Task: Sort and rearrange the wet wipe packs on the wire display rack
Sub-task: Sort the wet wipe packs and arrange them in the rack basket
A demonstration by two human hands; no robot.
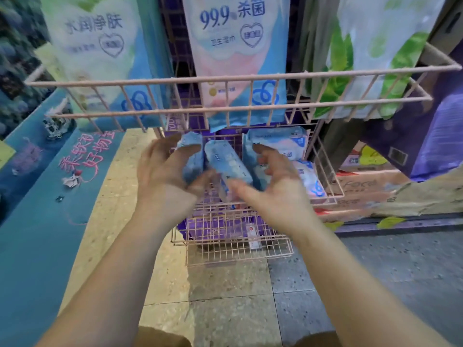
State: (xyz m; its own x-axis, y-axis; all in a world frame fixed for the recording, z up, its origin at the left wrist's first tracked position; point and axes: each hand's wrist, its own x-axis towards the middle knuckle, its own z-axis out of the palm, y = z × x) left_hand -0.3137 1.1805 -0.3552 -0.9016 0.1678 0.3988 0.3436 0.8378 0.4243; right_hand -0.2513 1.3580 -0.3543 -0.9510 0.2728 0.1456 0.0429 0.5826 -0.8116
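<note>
A: Sorting the small packs on the middle shelf [323, 156] of the pink rack [225, 77], I'd say. Left hand [162, 169] grips one blue pack [193, 156].

B: And the right hand [278, 181]?

A: Fingers curl round the tilted pack [230, 164]. Next, stand both beside the stacked packs [283, 144] on the right.

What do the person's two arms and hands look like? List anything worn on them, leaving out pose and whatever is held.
Both arms are bare from the bottom edge of the picture to the fingers: no sleeves show. The left hand and right hand wear no gloves, and no watch, bracelet or ring is visible on either wrist or on the fingers. The hands are somewhat blurred, so fine marks cannot be told.
</note>
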